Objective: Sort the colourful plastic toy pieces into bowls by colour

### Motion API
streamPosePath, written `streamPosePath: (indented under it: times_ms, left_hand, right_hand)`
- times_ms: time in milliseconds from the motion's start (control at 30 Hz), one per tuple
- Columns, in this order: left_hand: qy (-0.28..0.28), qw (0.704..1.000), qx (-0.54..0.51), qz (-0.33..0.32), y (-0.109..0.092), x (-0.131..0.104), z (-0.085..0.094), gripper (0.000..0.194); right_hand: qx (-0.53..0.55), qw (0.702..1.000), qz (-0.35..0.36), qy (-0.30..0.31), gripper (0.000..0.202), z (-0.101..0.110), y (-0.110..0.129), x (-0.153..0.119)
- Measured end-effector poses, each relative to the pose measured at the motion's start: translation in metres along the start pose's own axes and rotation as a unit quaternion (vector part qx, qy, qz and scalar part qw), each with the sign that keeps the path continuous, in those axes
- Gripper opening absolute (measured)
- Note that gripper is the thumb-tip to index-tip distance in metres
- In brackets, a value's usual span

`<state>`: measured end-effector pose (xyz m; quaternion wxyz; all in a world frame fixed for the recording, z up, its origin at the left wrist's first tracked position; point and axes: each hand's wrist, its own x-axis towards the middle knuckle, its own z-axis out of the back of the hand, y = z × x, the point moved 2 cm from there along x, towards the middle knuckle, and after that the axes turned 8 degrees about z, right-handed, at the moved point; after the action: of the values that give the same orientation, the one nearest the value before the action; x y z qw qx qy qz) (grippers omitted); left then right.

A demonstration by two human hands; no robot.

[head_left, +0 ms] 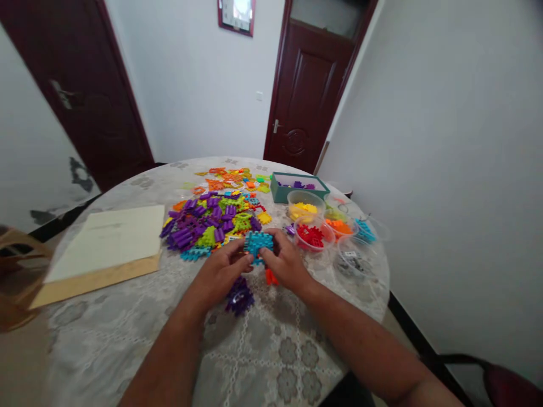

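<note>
A blue toothed building block (258,244) is held up over the near middle of the table between both hands. My right hand (288,263) grips its right side, the thumb lying across its front. From the left, my left hand (224,270) has its fingers closed at the block's lower left edge. Just below my hands, a purple toothed piece (240,297) rests on the tablecloth, with an orange piece (271,276) beside it, partly hidden by my right hand. Behind the hands spreads a large pile of purple, green and blue building pieces (207,217).
Clear tubs stand at the right, holding red pieces (311,236), yellow pieces (303,210), orange pieces (338,227) and grey pieces (352,263). A green box (280,191) sits behind them. Flat orange pieces (218,183) lie at the back. Paper sheets (114,237) cover the left side.
</note>
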<state>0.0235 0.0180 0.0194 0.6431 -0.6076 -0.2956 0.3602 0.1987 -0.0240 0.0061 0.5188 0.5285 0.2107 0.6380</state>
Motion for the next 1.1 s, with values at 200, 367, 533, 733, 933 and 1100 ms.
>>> streamPosePath:
  times_ms: [200,367,533,733,933,1100]
  left_hand:
    - [0.000,0.988,0.154,-0.011,0.001,0.006,0.003,0.044]
    - [0.066,0.984,0.168,0.007,-0.002,0.000,-0.001,0.049]
    - [0.041,0.987,0.155,0.016,0.000,-0.001,0.008,0.059]
    - [-0.024,0.982,0.187,0.015,0.003,0.004,0.024,0.061]
    - [-0.097,0.984,0.145,0.032,0.000,0.003,0.034,0.057]
    - [-0.220,0.971,0.082,0.045,-0.016,-0.007,0.043,0.041]
  right_hand:
    - [0.124,0.977,-0.165,0.055,0.037,0.003,0.007,0.005]
    - [0.172,0.963,-0.192,0.075,0.036,0.036,0.014,-0.008]
    - [0.041,0.989,-0.133,-0.048,0.049,0.142,0.011,-0.004]
    - [-0.335,0.915,-0.184,-0.128,0.053,0.300,-0.026,0.011]
    - [-0.490,0.822,-0.267,-0.114,0.052,0.365,-0.075,0.014]
    - [-0.512,0.803,-0.286,-0.102,0.055,0.368,-0.098,0.016]
